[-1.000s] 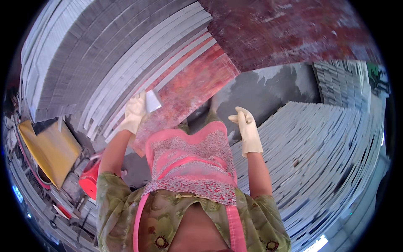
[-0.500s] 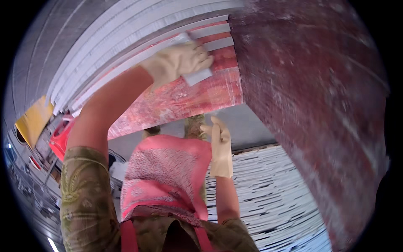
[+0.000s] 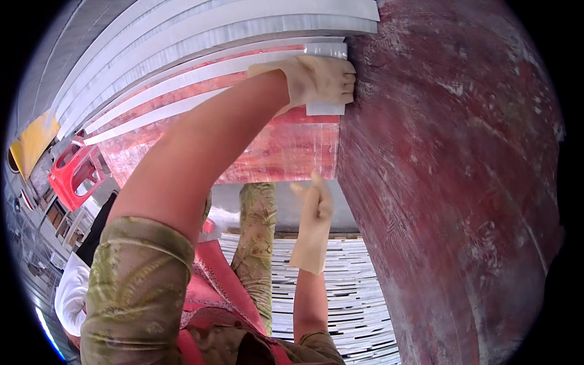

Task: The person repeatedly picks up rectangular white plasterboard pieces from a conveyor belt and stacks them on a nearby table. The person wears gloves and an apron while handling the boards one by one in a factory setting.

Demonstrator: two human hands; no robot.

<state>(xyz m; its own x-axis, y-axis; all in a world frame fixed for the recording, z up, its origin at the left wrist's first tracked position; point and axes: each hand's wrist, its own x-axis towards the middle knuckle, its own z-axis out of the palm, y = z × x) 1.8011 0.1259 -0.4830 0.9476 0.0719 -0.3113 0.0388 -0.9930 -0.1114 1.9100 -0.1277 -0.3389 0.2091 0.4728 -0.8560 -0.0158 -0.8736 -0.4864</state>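
Observation:
My left hand point(image 3: 322, 79), in a cream rubber glove, is closed over a flat light-grey rectangular plate point(image 3: 326, 109). Its fingers curl over the plate's right part, close to the red upright panel. Plate and hand rest over long white strips point(image 3: 182, 79) that lie in rows on a red-stained board point(image 3: 267, 149). The strips' right ends are hidden beneath them. Below the board's near edge, my right hand point(image 3: 316, 201), gloved alike, hangs in the air. Its thumb stands apart from loosely bent fingers, and nothing shows in it.
A tall, scuffed dark-red panel point(image 3: 450, 152) rises along the right side. More long pale strips point(image 3: 243, 27) are stacked beyond the board. Many thin white pieces point(image 3: 340, 292) lie in layers below. At left are a red plastic chair point(image 3: 76, 176), a yellow sheet point(image 3: 33, 143) and a person's white sleeve point(image 3: 72, 292).
My left hand has slid right with the grey plate, along the strips to the board's right end by the red panel. My right hand stays below the board, a little lower.

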